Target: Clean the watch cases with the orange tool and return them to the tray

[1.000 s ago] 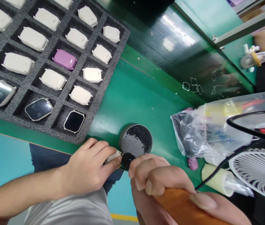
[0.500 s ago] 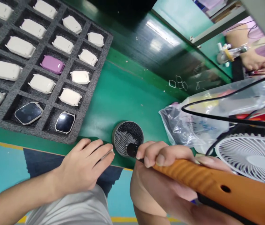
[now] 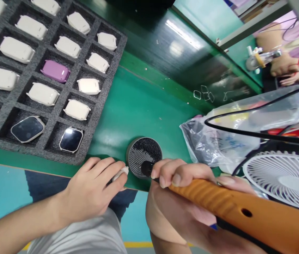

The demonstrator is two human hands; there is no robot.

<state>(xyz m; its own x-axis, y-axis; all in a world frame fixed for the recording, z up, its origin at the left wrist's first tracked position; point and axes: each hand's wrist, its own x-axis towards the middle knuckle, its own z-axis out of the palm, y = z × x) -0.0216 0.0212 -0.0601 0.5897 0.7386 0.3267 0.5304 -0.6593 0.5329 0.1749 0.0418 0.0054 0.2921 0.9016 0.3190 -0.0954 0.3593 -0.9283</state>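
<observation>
My right hand (image 3: 183, 173) is wrapped around an orange electric screwdriver (image 3: 218, 199). Its black tip end reaches over the near rim of a round screw dish (image 3: 129, 158), which holds small dark screws on a dotted plate. My left hand (image 3: 96, 185) rests at the bench edge, left of the dish, with fingers curled over a white watch case (image 3: 123, 171). Only a small pale part of that case shows between the fingers. A grey foam tray (image 3: 86, 141) at the upper left holds white watch cases (image 3: 88, 86), a purple one (image 3: 55, 70) and several with dark screens (image 3: 71, 139).
To the right lie a clear plastic bag (image 3: 223, 141), a black cable (image 3: 257, 133) and a white fan (image 3: 284, 180). A dark glossy panel (image 3: 165, 53) stands behind the green bench (image 3: 139, 102). Another person's hands (image 3: 287, 67) are at the upper right.
The screwdriver and my right hand have shifted slightly left over the dish. My view has moved a little, so the tray appears further left. More of the white case shows in my left hand.
</observation>
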